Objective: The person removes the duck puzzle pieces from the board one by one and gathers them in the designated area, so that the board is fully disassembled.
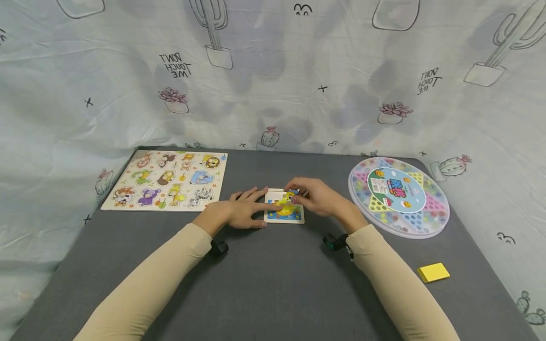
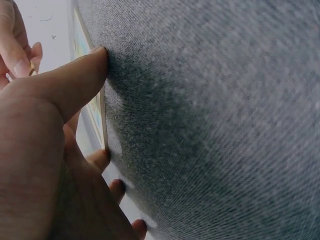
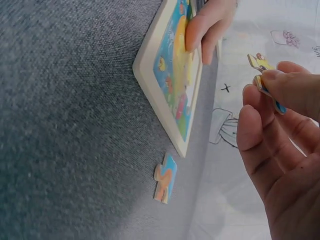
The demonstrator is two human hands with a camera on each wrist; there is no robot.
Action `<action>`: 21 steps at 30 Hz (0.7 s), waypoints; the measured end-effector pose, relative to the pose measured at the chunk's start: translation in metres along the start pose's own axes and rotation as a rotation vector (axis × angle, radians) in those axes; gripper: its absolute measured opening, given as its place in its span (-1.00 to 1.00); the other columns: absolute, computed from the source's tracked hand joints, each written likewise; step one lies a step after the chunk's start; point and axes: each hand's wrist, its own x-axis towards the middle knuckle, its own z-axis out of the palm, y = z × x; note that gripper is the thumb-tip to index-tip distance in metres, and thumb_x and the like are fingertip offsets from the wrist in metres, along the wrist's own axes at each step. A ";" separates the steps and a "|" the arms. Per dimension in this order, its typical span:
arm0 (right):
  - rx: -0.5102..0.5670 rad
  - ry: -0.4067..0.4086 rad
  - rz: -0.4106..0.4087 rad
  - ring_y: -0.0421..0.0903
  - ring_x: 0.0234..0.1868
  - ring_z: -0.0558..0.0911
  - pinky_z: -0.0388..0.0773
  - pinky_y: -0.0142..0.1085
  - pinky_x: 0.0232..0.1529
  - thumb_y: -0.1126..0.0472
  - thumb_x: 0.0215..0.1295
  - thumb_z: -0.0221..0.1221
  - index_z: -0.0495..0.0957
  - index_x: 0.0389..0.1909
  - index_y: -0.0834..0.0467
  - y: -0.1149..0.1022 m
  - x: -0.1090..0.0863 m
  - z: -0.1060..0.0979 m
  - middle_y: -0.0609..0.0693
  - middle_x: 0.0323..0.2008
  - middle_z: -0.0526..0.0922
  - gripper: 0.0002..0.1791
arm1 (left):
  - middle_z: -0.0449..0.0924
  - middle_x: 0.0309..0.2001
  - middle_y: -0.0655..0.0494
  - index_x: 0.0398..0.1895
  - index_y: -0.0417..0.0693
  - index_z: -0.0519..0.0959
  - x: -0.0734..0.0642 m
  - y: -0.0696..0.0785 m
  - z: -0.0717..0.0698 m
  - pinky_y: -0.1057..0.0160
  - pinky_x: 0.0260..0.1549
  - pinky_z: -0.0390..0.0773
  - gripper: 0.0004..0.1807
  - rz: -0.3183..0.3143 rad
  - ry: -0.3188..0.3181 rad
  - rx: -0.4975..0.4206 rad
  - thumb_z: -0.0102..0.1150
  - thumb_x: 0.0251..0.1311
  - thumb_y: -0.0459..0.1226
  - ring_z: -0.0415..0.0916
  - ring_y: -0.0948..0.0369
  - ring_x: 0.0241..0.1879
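A small framed jigsaw puzzle with a yellow animal on blue lies flat on the table, partly filled. My left hand spreads over its left side, the index finger resting on the picture and the thumb by the near left corner. Above the right part of the puzzle, my right hand pinches a yellow and blue puzzle piece between thumb and fingers. The right wrist view shows a loose orange and blue piece on the table beside the frame; in the head view I cannot make it out.
An animal peg board lies at the back left of the grey table. A round board game in a clear case lies at the right. Nearer on the right sits a yellow block. Patterned cloth hangs behind.
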 end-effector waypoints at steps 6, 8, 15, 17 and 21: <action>-0.019 0.030 0.018 0.02 -0.02 0.68 0.66 -0.05 -0.04 0.35 0.49 0.18 0.60 0.21 0.16 -0.002 -0.008 -0.007 0.04 0.13 0.65 -0.67 | -0.39 0.69 0.09 0.58 0.70 0.10 0.000 -0.002 0.002 -0.40 0.46 -0.14 -0.34 0.008 0.020 0.007 0.03 0.49 0.16 -0.39 -0.07 0.66; -0.026 0.041 0.021 0.00 -0.03 0.69 0.66 -0.07 -0.06 0.32 0.49 0.19 0.60 0.21 0.16 -0.001 -0.010 -0.007 0.04 0.13 0.66 -0.68 | -0.39 0.69 0.08 0.58 0.70 0.10 -0.002 -0.003 0.002 -0.39 0.46 -0.13 -0.34 0.004 0.018 0.016 0.03 0.49 0.16 -0.39 -0.07 0.66; 0.000 0.076 0.021 -0.05 -0.23 0.72 0.64 -0.15 -0.22 0.32 0.49 0.20 0.61 0.20 0.18 0.009 -0.019 -0.010 0.04 0.00 0.69 -0.68 | -0.40 0.69 0.07 0.60 0.66 0.11 -0.004 -0.007 0.004 -0.41 0.45 -0.15 -0.34 0.019 0.018 0.001 0.04 0.50 0.13 -0.39 -0.09 0.66; 0.012 0.083 0.010 -0.02 -0.26 0.73 0.63 -0.14 -0.25 0.33 0.48 0.20 0.61 0.20 0.20 0.013 -0.022 -0.013 0.07 -0.07 0.70 -0.68 | -0.39 0.69 0.07 0.59 0.67 0.10 -0.004 -0.007 0.004 -0.40 0.46 -0.16 -0.34 0.030 0.027 -0.003 0.03 0.50 0.14 -0.39 -0.09 0.66; 0.014 0.099 0.003 0.00 -0.23 0.74 0.63 -0.14 -0.24 0.36 0.47 0.21 0.62 0.18 0.18 0.020 -0.029 -0.018 0.06 -0.12 0.71 -0.68 | -0.39 0.69 0.04 0.60 0.64 0.12 -0.001 -0.008 0.005 -0.41 0.46 -0.20 -0.34 0.047 0.035 -0.022 0.04 0.50 0.13 -0.40 -0.11 0.65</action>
